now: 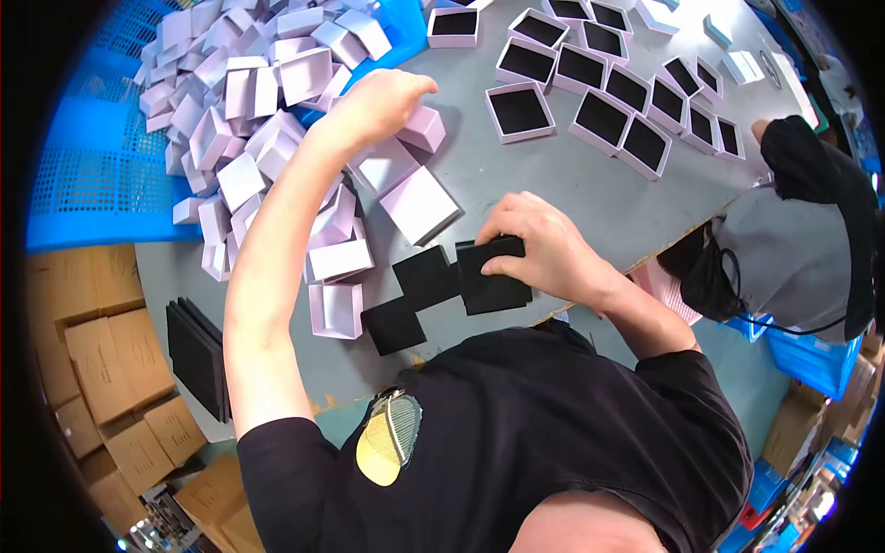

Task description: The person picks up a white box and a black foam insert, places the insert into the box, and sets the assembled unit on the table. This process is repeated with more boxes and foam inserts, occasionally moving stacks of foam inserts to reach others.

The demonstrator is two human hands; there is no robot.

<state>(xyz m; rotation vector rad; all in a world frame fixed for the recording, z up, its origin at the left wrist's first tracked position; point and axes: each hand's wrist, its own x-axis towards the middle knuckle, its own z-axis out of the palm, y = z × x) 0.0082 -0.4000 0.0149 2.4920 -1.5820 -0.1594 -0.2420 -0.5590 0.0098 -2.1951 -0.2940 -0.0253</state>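
My left hand [387, 100] is curled at the near edge of the pile, with its fingers over a small white box [424, 129] and partly hidden from this view. Two more white boxes [419, 205] lie face down just below it. My right hand [539, 241] pinches the top of a stack of black square pads [493, 281], thumb in front and fingers at the far edge. Left of that stack, a loose black pad [424, 276] and another black pad [394, 325] lie flat on the grey table [479, 170].
A heap of white boxes [241, 180] spills from a blue basket [83, 161]. Boxes lined with black [604, 120] stand at the far right. More black pads [195, 355] lean at the left edge. A person in dark sleeves [811, 161] sits at the right. Cartons [111, 359] are stacked below left.
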